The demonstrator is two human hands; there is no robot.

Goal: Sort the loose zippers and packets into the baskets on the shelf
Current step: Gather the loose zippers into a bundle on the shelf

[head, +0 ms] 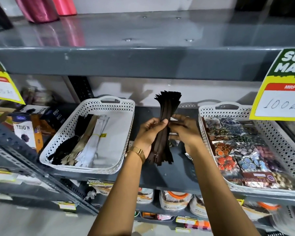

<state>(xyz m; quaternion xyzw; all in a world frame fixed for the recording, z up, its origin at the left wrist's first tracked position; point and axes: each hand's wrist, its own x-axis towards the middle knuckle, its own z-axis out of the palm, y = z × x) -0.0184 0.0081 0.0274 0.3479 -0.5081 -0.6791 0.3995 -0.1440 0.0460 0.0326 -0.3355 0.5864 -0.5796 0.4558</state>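
A bundle of dark brown zippers (166, 114) stands upright between the two baskets, above the grey shelf (162, 178). My left hand (149, 133) wraps its middle from the left, and my right hand (186, 132) grips it from the right. The left white basket (119, 150) holds black, tan and white zipper bundles (82, 142). The right white basket (283, 143) is packed with clear packets of coloured buttons and beads (242, 147). A small clear packet (174, 143) lies on the shelf behind the bundle, partly hidden.
Boxed goods labelled TRIO (26, 132) stand left of the left basket. Yellow price tags hang at the upper left (3, 87) and upper right (279, 99). The upper shelf edge (126, 63) runs overhead. Bagged goods (175, 200) fill the lower shelf.
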